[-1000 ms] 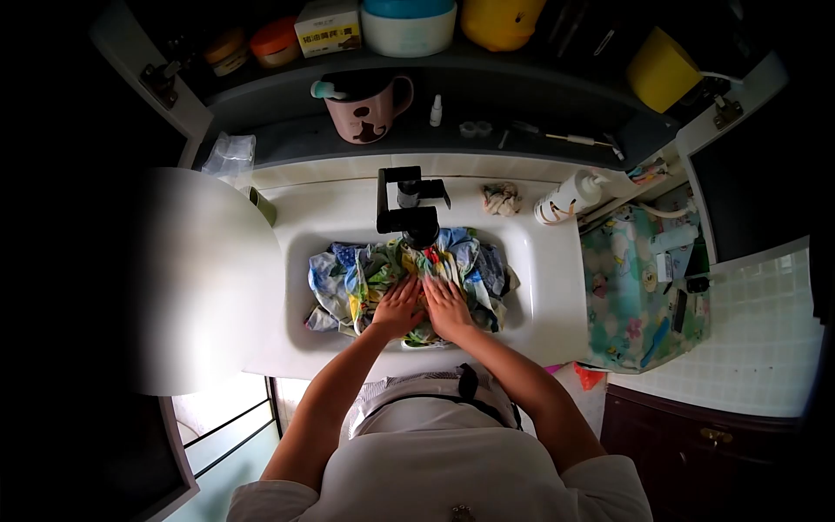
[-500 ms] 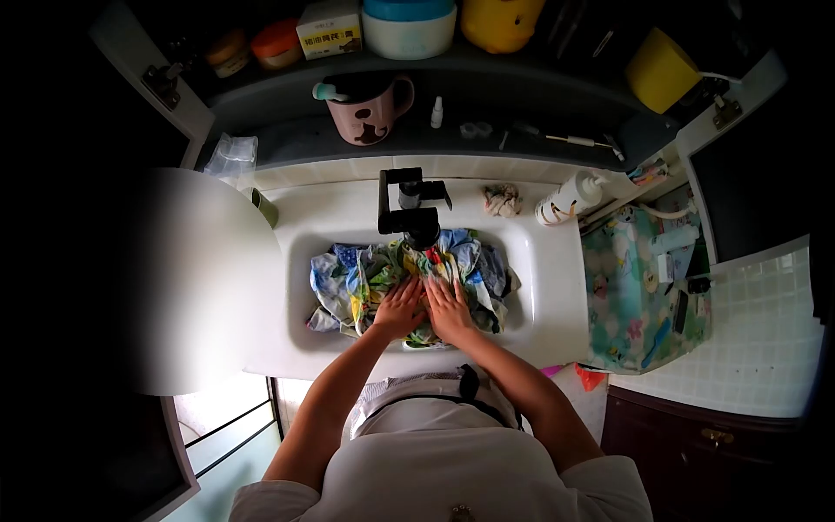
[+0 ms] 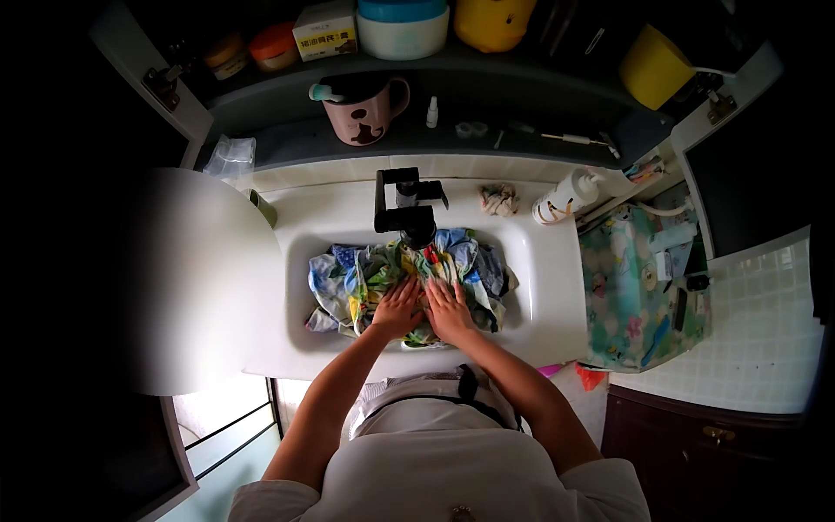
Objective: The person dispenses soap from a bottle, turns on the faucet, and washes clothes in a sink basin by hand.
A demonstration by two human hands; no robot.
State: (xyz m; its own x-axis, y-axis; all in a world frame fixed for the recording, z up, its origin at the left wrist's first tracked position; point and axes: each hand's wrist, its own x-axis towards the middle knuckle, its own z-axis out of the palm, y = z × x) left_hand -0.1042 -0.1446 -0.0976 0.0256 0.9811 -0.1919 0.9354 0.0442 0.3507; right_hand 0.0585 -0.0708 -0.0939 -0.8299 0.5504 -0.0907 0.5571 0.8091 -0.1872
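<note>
A crumpled heap of colourful patterned cloth (image 3: 341,271) lies in the white sink (image 3: 527,300), bunched under the black faucet (image 3: 417,224). Both hands rest on top of it, side by side. My left hand (image 3: 398,307) lies flat on the green and yellow part with its fingers stretched forward. Close beside it, my right hand (image 3: 447,309) presses flat with fingers out, just below a small red patch. Neither hand grips the cloth. The fabric beneath the palms is hidden.
Above the faucet a dark shelf (image 3: 287,148) carries a pink mug (image 3: 359,120) and a small white bottle (image 3: 432,112). On the sink's back right rim are a crumpled cloth (image 3: 498,199) and a white pump bottle (image 3: 565,198). A rounded white shape (image 3: 217,278) borders the left.
Both hands stay flat on the cloth, nearly in the same place. The view has shifted very slightly, and nothing has been picked up or let go.
</note>
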